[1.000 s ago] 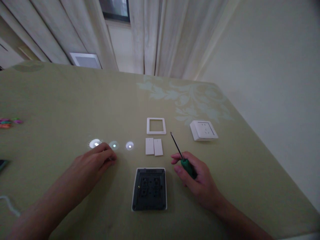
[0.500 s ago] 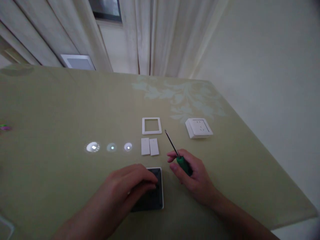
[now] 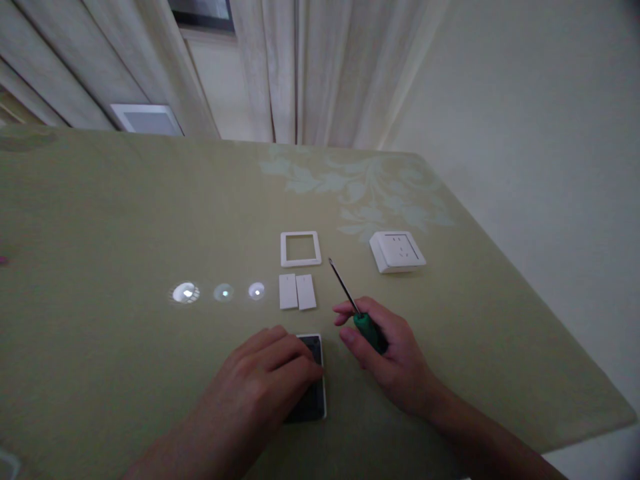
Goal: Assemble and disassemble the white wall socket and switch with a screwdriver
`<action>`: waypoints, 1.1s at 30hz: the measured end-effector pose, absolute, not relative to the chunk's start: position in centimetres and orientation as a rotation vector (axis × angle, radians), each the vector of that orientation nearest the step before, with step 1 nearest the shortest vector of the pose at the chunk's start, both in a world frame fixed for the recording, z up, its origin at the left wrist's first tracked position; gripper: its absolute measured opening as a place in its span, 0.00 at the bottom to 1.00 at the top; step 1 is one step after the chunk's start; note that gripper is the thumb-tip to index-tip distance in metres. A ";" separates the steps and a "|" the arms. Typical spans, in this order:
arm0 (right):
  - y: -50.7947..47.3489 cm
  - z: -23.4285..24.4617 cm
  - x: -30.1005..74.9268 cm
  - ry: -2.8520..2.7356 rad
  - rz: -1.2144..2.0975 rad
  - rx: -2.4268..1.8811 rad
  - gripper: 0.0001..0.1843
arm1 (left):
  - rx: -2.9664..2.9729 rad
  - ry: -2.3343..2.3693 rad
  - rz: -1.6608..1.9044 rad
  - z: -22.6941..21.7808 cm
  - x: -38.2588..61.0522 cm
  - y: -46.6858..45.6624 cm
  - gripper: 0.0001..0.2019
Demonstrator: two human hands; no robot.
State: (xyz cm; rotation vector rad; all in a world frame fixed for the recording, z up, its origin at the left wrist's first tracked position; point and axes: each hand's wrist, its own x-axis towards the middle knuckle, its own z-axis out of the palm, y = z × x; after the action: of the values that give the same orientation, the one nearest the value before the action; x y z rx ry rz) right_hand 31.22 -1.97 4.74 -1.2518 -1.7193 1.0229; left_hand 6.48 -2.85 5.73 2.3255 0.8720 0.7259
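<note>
My right hand [image 3: 397, 353] is wrapped round the green handle of a screwdriver [image 3: 369, 331], whose metal shaft points up and away to the left. Over a dark square panel with a white rim [image 3: 315, 403] lies my left hand [image 3: 265, 373], fingers curled and pressed together at the panel's right side. What these fingers hold, if anything, is hidden, as is the panel's left part. Just beyond are two white switch rockers [image 3: 297, 292] side by side. Behind them lies an empty white square frame [image 3: 301, 249].
A white wall socket [image 3: 397, 252] on its box stands to the right on the green table [image 3: 125, 220]. Bright light reflections show left of the rockers. Curtains [image 3: 330, 73] hang beyond the far edge, and a pale wall [image 3: 540, 133] runs along the right.
My left hand has rolled over and its fingertips have shifted slightly right across the panel. The right hand and screwdriver have hardly moved. The view has shifted slightly.
</note>
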 end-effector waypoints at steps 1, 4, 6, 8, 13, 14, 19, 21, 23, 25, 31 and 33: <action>-2.0 4.8 31.2 -1.719 1.019 -1.255 0.11 | 2.365 0.870 0.716 5.9 6.6 -3.0 0.15; -2.0 4.9 31.2 -1.711 1.019 -1.257 0.11 | 2.475 0.882 0.695 6.3 6.9 -3.5 0.19; -2.0 4.9 31.2 -1.706 1.023 -1.254 0.11 | 2.534 0.896 0.694 6.4 7.0 -3.9 0.19; -2.0 5.0 31.1 -1.704 1.030 -1.253 0.11 | 2.555 0.911 0.710 6.3 7.1 -4.1 0.18; -2.1 4.9 31.2 -1.702 1.010 -1.244 0.11 | 2.504 0.952 0.736 5.8 7.0 -4.2 0.16; -2.1 4.9 31.2 -1.706 1.002 -1.239 0.11 | 2.506 0.948 0.730 5.8 7.0 -4.2 0.16; -2.1 5.1 31.1 -1.710 0.998 -1.235 0.11 | 2.572 0.938 0.690 6.2 7.0 -4.3 0.21; -2.2 5.1 31.1 -1.702 0.999 -1.248 0.11 | 2.600 0.944 0.689 6.3 7.1 -4.3 0.21; -2.2 5.2 31.1 -1.700 0.997 -1.254 0.11 | 2.604 0.955 0.670 6.3 7.3 -4.3 0.20; -2.3 5.1 31.2 -1.693 1.007 -1.253 0.11 | 2.588 0.966 0.656 6.2 7.4 -4.3 0.17; -2.4 5.1 31.2 -1.665 1.043 -1.257 0.12 | 2.597 0.950 0.614 6.1 7.4 -4.4 0.14; -2.4 5.1 31.2 -1.657 1.048 -1.256 0.12 | 2.622 0.954 0.587 6.2 7.3 -4.4 0.12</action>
State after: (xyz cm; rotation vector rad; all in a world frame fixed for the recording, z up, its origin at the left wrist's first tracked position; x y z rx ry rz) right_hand 31.20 -2.45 5.05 -1.2560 -1.6567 1.0482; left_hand 7.35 -4.43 6.20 2.6216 0.9536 0.5872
